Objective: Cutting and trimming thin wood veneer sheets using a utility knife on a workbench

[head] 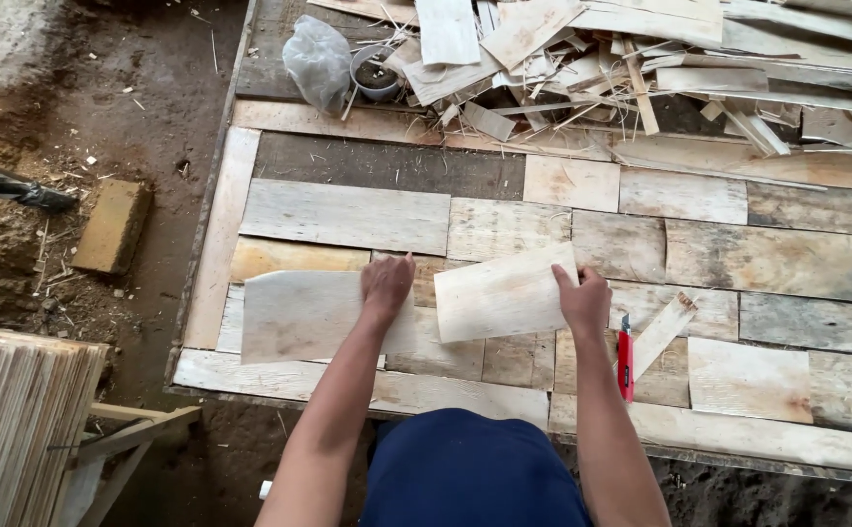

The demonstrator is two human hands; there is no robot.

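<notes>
Left hand [387, 283] flat on grey veneer sheet [299, 317], right hand [584, 301] gripping pale sheet [504, 293]

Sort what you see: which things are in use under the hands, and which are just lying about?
In hand:
- left hand pressing a flat veneer sheet
- right hand holding a paler veneer sheet

Lying about:
- red knife
- scrap pile
- plastic bag
- small bowl
- brick

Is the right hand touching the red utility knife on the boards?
Apart. The head view shows the right hand gripping a pale veneer sheet, bare board between it and the red knife.
</notes>
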